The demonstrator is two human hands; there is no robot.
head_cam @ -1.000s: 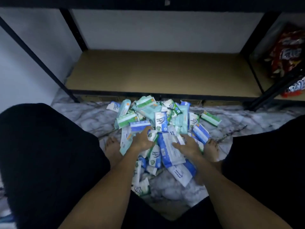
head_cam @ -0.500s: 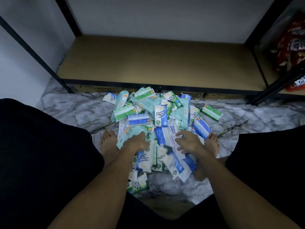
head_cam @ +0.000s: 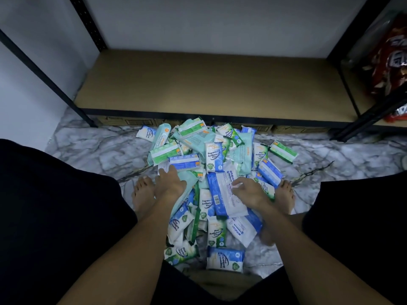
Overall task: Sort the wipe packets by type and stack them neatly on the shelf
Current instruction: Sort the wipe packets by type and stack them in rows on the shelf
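A heap of wipe packets lies on the marble floor, under and ahead of both hands, with blue-and-white, green-and-white and pale teal kinds all mixed together. The left hand lies palm down on a large pale teal packet, its fingers stretched forward and relaxed so that the tips touch a white packet just beyond; it grips nothing. Just ahead of those fingertips sits a blue-and-white packet lying crosswise. The right hand rests on a long white-and-blue "antabax" packet, its fingers loosely bent with the tips pressing on the wrapper, not wrapped round it. Between the two hands and nearer the person lie "Fragrance Free Antibacterial" and "Pine Antibacterial" packets. Outside each hand a bare foot stands at the edge of the heap, the left foot and the right foot. Beyond the heap, well ahead of the hands, the shelf shows a bare tan board in a black frame, with no packets on it. Far right of the right hand, red snack bags sit in the neighbouring bay.
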